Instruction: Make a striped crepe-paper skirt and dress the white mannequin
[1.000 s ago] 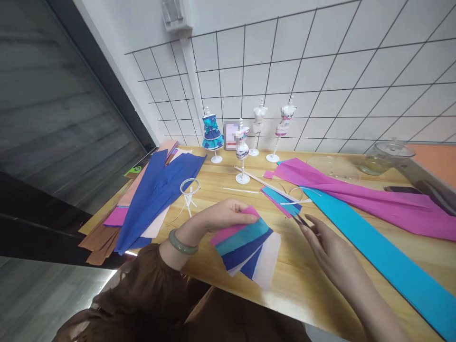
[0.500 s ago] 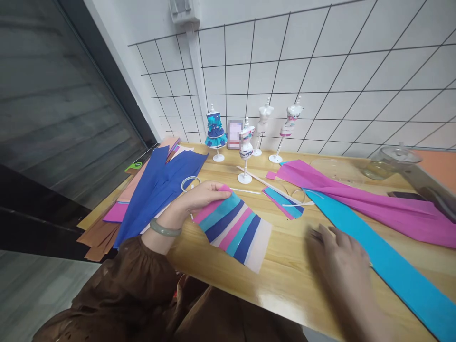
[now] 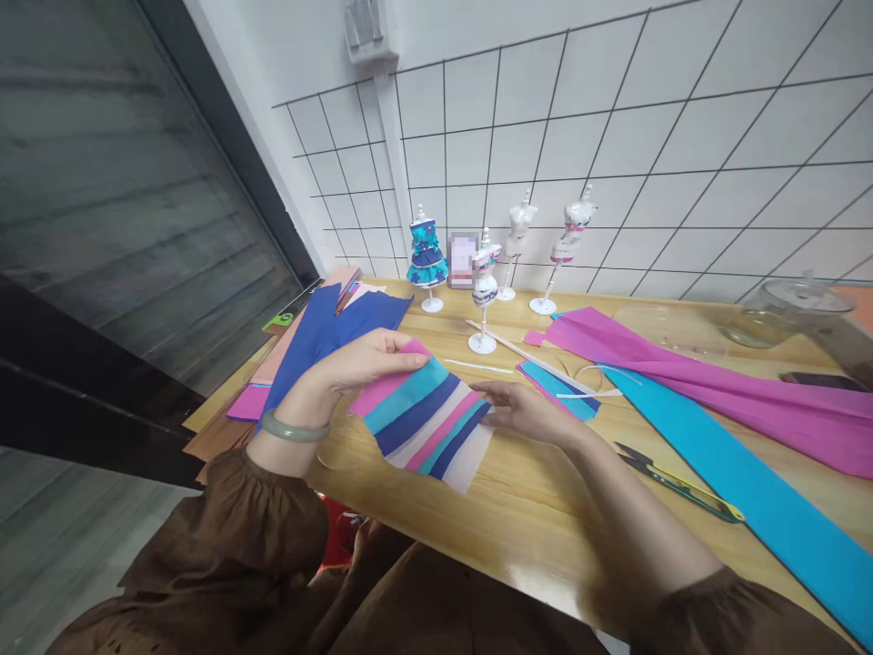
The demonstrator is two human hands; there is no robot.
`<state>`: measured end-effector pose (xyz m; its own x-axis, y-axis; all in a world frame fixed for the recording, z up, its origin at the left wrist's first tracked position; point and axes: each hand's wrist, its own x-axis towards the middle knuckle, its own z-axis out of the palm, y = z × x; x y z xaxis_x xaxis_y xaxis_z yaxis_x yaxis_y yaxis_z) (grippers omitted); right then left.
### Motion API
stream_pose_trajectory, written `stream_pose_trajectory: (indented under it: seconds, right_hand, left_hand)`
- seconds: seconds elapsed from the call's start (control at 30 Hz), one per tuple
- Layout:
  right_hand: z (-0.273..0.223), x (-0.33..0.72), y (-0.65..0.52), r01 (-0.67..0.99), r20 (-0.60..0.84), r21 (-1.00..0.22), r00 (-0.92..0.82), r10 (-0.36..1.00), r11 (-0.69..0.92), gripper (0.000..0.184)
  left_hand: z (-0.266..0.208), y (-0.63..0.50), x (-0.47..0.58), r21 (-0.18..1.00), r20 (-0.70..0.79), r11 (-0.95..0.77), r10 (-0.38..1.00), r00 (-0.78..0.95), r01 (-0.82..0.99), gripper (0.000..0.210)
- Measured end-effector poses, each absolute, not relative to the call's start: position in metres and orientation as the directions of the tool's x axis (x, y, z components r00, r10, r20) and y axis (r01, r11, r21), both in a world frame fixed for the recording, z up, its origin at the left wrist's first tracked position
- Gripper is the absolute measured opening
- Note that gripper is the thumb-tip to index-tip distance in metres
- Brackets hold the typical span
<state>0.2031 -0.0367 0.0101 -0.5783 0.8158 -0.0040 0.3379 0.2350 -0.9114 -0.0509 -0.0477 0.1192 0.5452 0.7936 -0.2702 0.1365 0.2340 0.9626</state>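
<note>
Between my hands is a striped sheet (image 3: 416,414) of pink, teal, navy and pale bands, perhaps crepe paper. My left hand (image 3: 372,364) pinches its upper left corner, thumb on top. At its right edge is my right hand (image 3: 522,411), with the fingers closed on the navy and pale end. A pair of thread snips (image 3: 682,482) with yellow-green handles lies on the table right of my right forearm. Just behind my right hand lie smaller striped pieces (image 3: 563,391) in pink, teal and navy, with thin white strips (image 3: 590,394) across them.
Several small mannequins stand at the back, one in a blue dress (image 3: 428,255), the nearest a white mannequin (image 3: 484,291). Blue sheets (image 3: 306,332) lie left. A pink sheet (image 3: 696,382) and a long teal strip (image 3: 750,496) lie right. A glass jar (image 3: 757,314) stands at the back right.
My right hand has let go of the snips, now lying on the table, and moved left to the striped sheet's right edge. My left hand still holds its corner.
</note>
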Motion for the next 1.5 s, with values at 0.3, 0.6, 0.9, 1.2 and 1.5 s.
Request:
stream_pose_trajectory:
  seconds: [0.3, 0.6, 0.9, 1.2, 1.5]
  right_hand:
    - [0.021, 0.24, -0.061, 0.248, -0.152, -0.969, -0.629, 0.762, 0.012, 0.037]
    - [0.01, 0.266, -0.075, 0.311, -0.237, -0.949, -0.614, 0.753, -0.045, 0.036]
    - [-0.009, 0.259, -0.067, 0.465, -0.245, -0.884, -0.547, 0.801, 0.048, 0.038]
    - [-0.028, 0.257, -0.06, 0.611, -0.21, -0.782, -0.442, 0.872, 0.122, 0.043]
    - [-0.022, 0.257, -0.064, 0.737, -0.197, -0.648, -0.404, 0.893, 0.191, 0.044]
  left_hand:
    - [0.076, -0.024, -0.066, 0.927, -0.309, 0.365, 0.876, 0.37, -0.089, 0.022]
    - [0.013, -0.034, -0.036, 0.871, -0.439, 0.488, 0.827, 0.351, -0.063, 0.023]
    - [-0.008, -0.046, -0.027, 0.873, -0.454, 0.487, 0.84, 0.297, -0.042, 0.027]
    - [-0.024, -0.042, -0.03, 0.884, -0.441, 0.468, 0.851, 0.285, -0.027, 0.037]
    - [-0.026, -0.042, -0.03, 0.908, -0.405, 0.42, 0.874, 0.27, 0.0, 0.037]
